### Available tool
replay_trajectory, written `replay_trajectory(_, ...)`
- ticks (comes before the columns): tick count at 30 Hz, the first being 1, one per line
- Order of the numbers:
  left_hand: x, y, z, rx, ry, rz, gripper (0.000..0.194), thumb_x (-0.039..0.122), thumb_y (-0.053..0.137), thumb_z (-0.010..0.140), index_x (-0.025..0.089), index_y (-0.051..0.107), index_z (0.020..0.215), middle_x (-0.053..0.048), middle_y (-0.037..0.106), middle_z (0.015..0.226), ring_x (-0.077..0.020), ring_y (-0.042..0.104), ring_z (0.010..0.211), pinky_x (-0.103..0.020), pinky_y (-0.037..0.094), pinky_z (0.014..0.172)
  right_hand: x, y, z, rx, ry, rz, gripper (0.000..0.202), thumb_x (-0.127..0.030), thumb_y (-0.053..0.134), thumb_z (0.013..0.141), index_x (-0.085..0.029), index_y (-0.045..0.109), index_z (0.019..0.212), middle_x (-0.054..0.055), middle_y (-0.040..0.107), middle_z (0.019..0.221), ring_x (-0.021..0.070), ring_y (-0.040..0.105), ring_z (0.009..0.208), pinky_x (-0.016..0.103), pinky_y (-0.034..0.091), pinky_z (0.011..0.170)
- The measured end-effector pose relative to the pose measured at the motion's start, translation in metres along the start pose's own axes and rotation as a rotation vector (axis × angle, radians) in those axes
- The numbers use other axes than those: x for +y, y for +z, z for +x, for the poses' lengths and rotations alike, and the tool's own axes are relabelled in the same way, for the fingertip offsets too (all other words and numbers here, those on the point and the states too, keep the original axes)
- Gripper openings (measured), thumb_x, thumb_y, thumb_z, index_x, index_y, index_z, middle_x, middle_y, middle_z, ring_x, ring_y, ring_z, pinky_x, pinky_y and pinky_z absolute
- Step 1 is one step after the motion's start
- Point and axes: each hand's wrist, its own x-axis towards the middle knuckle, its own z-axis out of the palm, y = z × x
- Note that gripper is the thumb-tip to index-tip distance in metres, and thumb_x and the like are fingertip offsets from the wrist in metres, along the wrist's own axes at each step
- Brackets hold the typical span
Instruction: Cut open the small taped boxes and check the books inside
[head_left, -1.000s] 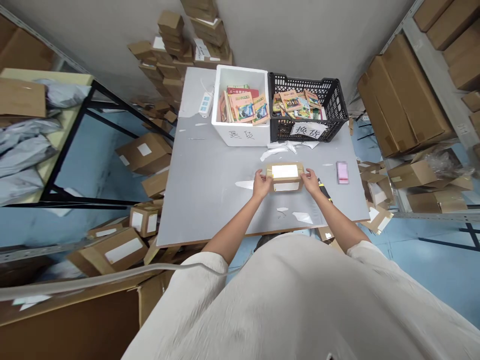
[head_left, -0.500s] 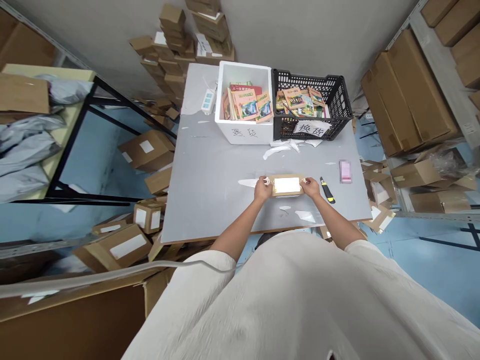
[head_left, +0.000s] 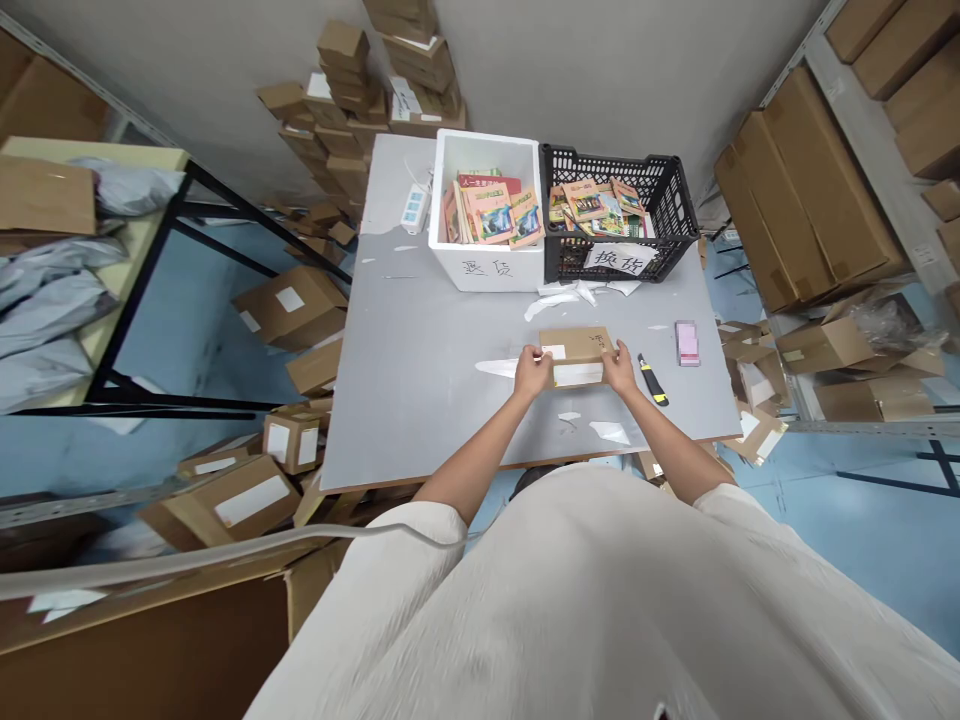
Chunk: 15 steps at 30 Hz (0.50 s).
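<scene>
Between my two hands is a small brown cardboard box [head_left: 576, 345], with white labels on it and dark handwriting near its right end. My left hand [head_left: 532, 372] grips the box's left end, fingers closed on it. The right end is held by my right hand [head_left: 619, 368], also closed. The box is over the grey table [head_left: 420, 400]. Just right of my right hand lies a black and yellow box cutter [head_left: 653, 381]. A pink phone-like rectangle [head_left: 687, 343], blurred, is farther right.
Behind the box stand a white foam bin [head_left: 487, 270] and a black plastic crate [head_left: 555, 262], both holding booklets. Torn paper scraps [head_left: 555, 302] lie before them. A power strip [head_left: 414, 208] is at the back left. Cardboard boxes [head_left: 289, 305] crowd the floor and shelves.
The box has turned in my hands: its large white label faced up before, and now a brown face with writing shows above a label on the near side.
</scene>
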Motion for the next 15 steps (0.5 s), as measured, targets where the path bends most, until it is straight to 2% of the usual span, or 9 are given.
replay_trajectory(3, -0.012, 0.001, -0.005, 0.004, -0.055, 0.063, 0.02, 0.029, 0.072, 0.095, 0.027, 0.052, 0.094, -0.003, 0.067, 0.107, -0.0217, 0.067, 0.101, -0.037, 0.054, 0.102, 0.006, 0.002, -0.006, -0.026, 0.07, -0.04, 0.079, -0.051, 0.062, 0.098, -0.014, 0.048, 0.167, 0.02, 0.072, 0.145, 0.0319, 0.069, 0.136, 0.046, 0.052, 0.124)
replay_trajectory(7, -0.035, 0.001, -0.016, -0.017, -0.131, 0.09, 0.03, 0.023, 0.078, 0.088, 0.027, 0.05, 0.095, 0.0, 0.064, 0.1, -0.0201, 0.064, 0.09, -0.038, 0.055, 0.096, 0.02, 0.004, -0.015, -0.073, 0.123, -0.105, 0.069, -0.039, 0.069, 0.093, -0.013, 0.059, 0.156, 0.017, 0.079, 0.129, 0.0332, 0.076, 0.123, 0.05, 0.057, 0.117)
replay_trajectory(11, -0.038, 0.003, -0.014, -0.043, -0.18, 0.046, 0.037, 0.019, 0.08, 0.086, 0.026, 0.057, 0.114, -0.003, 0.069, 0.113, -0.0193, 0.068, 0.092, -0.039, 0.057, 0.099, 0.025, 0.004, -0.015, -0.069, 0.116, -0.102, 0.061, -0.036, 0.072, 0.089, -0.019, 0.064, 0.148, 0.013, 0.079, 0.131, 0.0297, 0.076, 0.123, 0.048, 0.058, 0.117)
replay_trajectory(15, -0.03, 0.004, -0.007, -0.069, -0.152, -0.014, 0.068, 0.011, 0.08, 0.078, 0.027, 0.059, 0.141, -0.011, 0.069, 0.139, -0.0253, 0.072, 0.119, -0.043, 0.057, 0.111, 0.021, 0.007, -0.009, -0.068, 0.05, -0.065, 0.071, -0.039, 0.077, 0.085, -0.022, 0.063, 0.153, 0.016, 0.071, 0.151, 0.031, 0.07, 0.137, 0.05, 0.054, 0.122)
